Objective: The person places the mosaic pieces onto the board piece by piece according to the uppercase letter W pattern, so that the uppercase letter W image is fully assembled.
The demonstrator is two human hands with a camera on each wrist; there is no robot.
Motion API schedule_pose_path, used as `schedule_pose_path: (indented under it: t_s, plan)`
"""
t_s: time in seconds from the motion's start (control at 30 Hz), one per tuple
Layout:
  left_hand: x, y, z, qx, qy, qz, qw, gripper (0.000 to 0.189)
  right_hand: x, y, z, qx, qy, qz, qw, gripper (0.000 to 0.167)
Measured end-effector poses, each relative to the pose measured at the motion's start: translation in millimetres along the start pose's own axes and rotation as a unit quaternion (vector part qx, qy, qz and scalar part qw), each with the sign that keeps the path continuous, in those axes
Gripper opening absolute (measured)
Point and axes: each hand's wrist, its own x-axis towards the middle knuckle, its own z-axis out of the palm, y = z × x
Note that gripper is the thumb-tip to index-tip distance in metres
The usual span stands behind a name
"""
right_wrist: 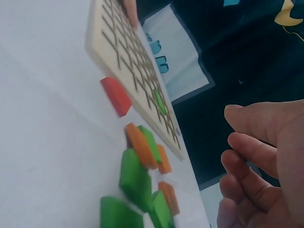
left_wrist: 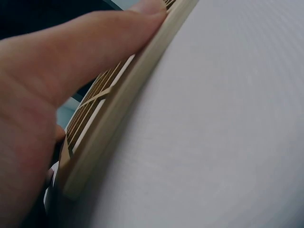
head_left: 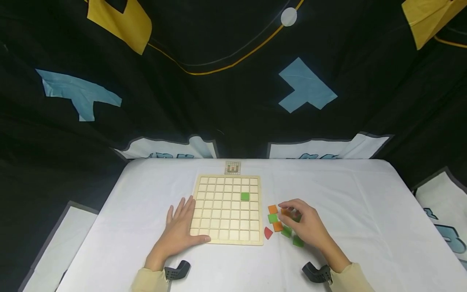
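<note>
Spread, the left hand point(head_left: 178, 232) rests its straight fingers along the left edge of a pale wooden grid board point(head_left: 225, 213), thumb over the near edge. The right hand point(head_left: 305, 225) hovers over orange square tiles point(head_left: 273, 209) and green square tiles point(head_left: 273, 218) right of the board, fingers loosely bent, thumb and forefinger narrowly parted, holding nothing visible. One bright-green square tile point(head_left: 245, 196) lies on the board.
</note>
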Motion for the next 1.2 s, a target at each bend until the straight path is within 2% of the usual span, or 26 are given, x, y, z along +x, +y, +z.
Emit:
schedule_pose_path:
  t_s: [0.27, 0.43, 0.6, 0.83, 1.2]
  plan:
    - [-0.8, -0.7, -0.4, 0.003, -0.003, -0.003, 1.0, 0.128, -9.8, 2.9, -0.3, -0.037, -0.02, 0.018, 0.999, 0.029]
    - [-1.3, -2.0, 0.4, 0.0, -0.002, -0.002, 1.0, 0.129, -14.6, 6.5, 0.8, -0.057, -0.027, 0.008, 0.998, 0.036]
    - [-1.6, -2.4, 1.0, -0.005, 0.005, 0.003, 1.0, 0.128, -18.4, 8.8, 2.4, -0.079, -0.028, 0.002, 0.9965, 0.036]
    - [-1.7, -1.7, 2.0, -0.002, 0.006, 0.0, 1.0, 0.128, -18.3, 7.2, 4.0, -0.109, -0.037, 0.008, 0.9933, 0.031]
    - [-0.1, -0.9, 1.5, 0.0, 0.007, -0.001, 1.0, 0.129, -17.2, 6.9, 6.5, -0.131, -0.044, 0.001, 0.9904, 0.033]
